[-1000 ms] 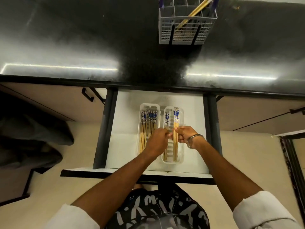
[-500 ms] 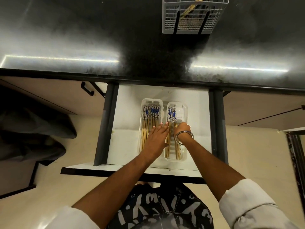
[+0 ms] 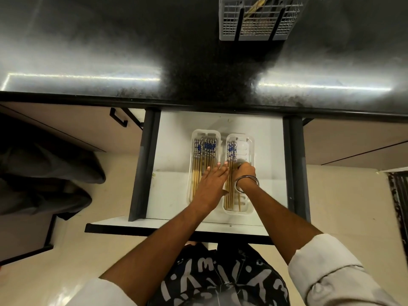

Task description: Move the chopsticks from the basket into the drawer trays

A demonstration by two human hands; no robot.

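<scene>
Left hand flat, fingers spread, across both trays. Right hand curled over chopsticks in right tray; grip can't tell. Basket on surface.

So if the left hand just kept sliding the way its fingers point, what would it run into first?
Probably the blue-patterned tops of the wooden chopsticks lying in the left clear plastic tray. The left hand points toward the drawer's back, and beyond them comes the tray's far wall. Height is hard to judge.
</scene>
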